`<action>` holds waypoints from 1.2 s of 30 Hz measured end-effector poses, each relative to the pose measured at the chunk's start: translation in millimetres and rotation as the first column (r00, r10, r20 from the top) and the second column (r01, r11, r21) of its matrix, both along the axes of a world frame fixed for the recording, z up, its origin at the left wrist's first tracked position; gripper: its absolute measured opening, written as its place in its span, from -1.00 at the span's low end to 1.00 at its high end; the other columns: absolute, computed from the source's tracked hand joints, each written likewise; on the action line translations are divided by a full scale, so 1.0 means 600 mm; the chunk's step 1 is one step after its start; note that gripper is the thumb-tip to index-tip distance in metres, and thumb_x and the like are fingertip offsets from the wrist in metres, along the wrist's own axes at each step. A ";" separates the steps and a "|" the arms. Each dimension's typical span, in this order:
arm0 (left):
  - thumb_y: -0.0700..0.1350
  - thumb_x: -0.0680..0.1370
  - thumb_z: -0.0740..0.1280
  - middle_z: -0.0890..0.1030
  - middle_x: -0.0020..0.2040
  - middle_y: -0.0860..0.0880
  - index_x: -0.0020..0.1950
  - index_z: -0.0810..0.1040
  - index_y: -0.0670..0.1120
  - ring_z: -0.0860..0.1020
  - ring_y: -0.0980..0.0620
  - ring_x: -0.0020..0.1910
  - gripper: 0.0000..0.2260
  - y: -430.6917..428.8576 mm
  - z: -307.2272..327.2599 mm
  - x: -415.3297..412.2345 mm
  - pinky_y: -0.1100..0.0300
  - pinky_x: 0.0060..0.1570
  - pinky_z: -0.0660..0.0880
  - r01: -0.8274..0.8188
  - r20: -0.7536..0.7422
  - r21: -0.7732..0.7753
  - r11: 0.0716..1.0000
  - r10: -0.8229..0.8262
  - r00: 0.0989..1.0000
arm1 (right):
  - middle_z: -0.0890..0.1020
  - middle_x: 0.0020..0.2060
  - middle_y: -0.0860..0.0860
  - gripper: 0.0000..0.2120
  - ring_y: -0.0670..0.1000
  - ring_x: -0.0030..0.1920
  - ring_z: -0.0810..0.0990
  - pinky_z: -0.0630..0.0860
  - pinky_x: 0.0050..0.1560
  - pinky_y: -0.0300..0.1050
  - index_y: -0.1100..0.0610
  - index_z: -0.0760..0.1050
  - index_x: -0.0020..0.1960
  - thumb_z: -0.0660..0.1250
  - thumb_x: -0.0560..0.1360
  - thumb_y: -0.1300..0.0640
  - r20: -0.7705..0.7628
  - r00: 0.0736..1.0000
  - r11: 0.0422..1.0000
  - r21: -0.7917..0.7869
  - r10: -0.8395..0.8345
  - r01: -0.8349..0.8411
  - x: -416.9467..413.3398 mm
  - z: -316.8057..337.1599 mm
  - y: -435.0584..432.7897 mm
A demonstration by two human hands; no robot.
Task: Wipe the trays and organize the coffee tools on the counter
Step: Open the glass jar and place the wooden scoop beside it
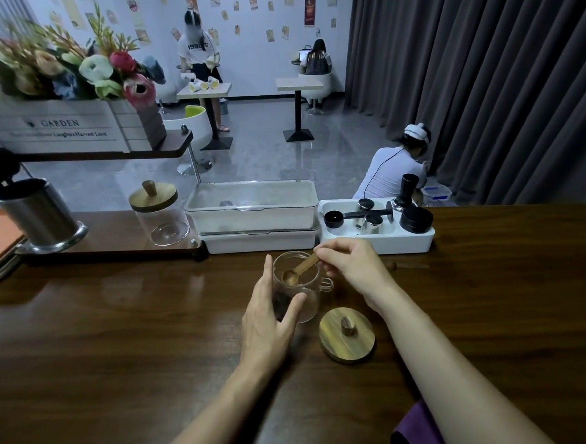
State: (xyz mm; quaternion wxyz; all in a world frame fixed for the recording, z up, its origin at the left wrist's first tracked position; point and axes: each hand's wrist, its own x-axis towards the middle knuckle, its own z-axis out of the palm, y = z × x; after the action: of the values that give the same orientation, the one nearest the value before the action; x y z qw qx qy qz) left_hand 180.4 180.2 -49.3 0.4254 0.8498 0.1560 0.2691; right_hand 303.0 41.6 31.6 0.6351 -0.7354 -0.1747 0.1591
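Purple cloth [419, 430] at near tabletop [120, 335] edge; glass jar [301, 290] mid-tabletop.
Left hand [268, 321] wraps jar, fingers spread; right hand [354, 266] pinches wooden spoon [299, 268] dipped inside. Wooden lid [346, 333] just beside; white tool tray [420, 243] behind.

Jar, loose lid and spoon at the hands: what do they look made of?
Jar: clear glass, glossy; the counter shows through it. Lid: wood with a matte finish, grain lines visible, wooden knob. Spoon: probably wood or bamboo, pale tan, though its bowl glints, so metal is possible.
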 end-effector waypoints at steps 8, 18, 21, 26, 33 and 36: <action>0.28 0.55 0.30 0.34 0.30 0.43 0.63 0.03 0.28 0.27 0.61 0.25 -0.28 0.001 -0.001 -0.001 0.62 0.13 0.21 -0.007 0.008 -0.003 1.000 0.007 1.000 | 0.72 -0.22 -0.02 -0.95 0.02 -0.12 0.68 0.57 0.00 -0.08 0.06 0.69 -0.11 0.52 0.45 0.10 0.083 0.997 0.992 -0.126 0.002 0.008 0.001 -0.003 0.020; 0.18 0.56 0.36 0.35 0.18 0.52 0.64 0.06 0.26 0.30 0.61 0.18 -0.28 0.005 -0.006 0.001 0.62 0.07 0.25 0.007 0.013 -0.023 1.000 -0.007 1.000 | 0.56 0.33 -0.07 -0.92 -0.02 0.32 0.52 0.40 0.35 0.03 -0.19 0.70 -0.18 0.49 0.46 -0.02 0.202 0.979 0.929 -0.366 0.027 0.050 -0.014 -0.016 0.041; 0.16 0.56 0.38 0.37 0.17 0.49 0.64 0.08 0.23 0.30 0.61 0.19 -0.27 0.006 -0.007 0.001 0.62 0.09 0.24 0.022 0.024 -0.036 0.999 -0.021 1.000 | 0.52 0.40 -0.09 -0.91 -0.01 0.39 0.46 0.33 0.43 0.08 -0.15 0.73 -0.06 0.45 0.48 -0.06 0.263 0.964 0.878 -0.467 0.029 0.101 -0.019 -0.013 0.046; 0.13 0.57 0.39 0.36 0.11 0.47 0.65 0.10 0.15 0.30 0.63 0.14 -0.27 0.007 -0.006 0.003 0.66 0.06 0.21 0.041 0.049 -0.037 0.998 -0.039 0.998 | 0.54 0.37 -0.12 -0.80 -0.08 0.33 0.51 0.37 0.38 -0.11 -0.11 0.69 0.15 0.38 0.57 0.01 0.334 0.942 0.884 -0.432 -0.025 0.177 -0.037 -0.012 0.039; 0.25 0.56 0.31 0.46 0.20 0.26 0.64 0.03 0.24 0.42 0.36 0.11 -0.28 0.011 -0.008 0.003 0.36 0.07 0.34 0.054 0.036 -0.049 0.997 -0.052 0.998 | 0.65 0.15 -0.21 -0.78 -0.41 0.08 0.52 0.40 0.12 -0.45 -0.12 0.65 0.21 0.35 0.60 0.02 0.315 0.929 0.912 -0.292 -0.193 0.288 -0.081 -0.035 -0.023; 0.24 0.57 0.31 0.49 0.20 0.21 0.64 0.02 0.24 0.45 0.28 0.11 -0.28 0.012 -0.013 0.004 0.26 0.05 0.36 0.057 0.033 -0.047 0.997 -0.055 0.998 | 0.59 0.29 -0.16 -0.75 -0.16 0.33 0.48 0.33 0.26 -0.25 -0.15 0.62 0.24 0.37 0.58 -0.07 0.281 0.935 0.855 -0.408 -0.216 0.320 -0.093 -0.062 -0.062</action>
State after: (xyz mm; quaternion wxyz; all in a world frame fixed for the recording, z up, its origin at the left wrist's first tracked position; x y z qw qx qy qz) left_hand 182.6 187.1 -57.1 0.4555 0.8391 0.1320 0.2666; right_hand 247.3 4.6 -5.8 0.4409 -0.8918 -0.0996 0.0201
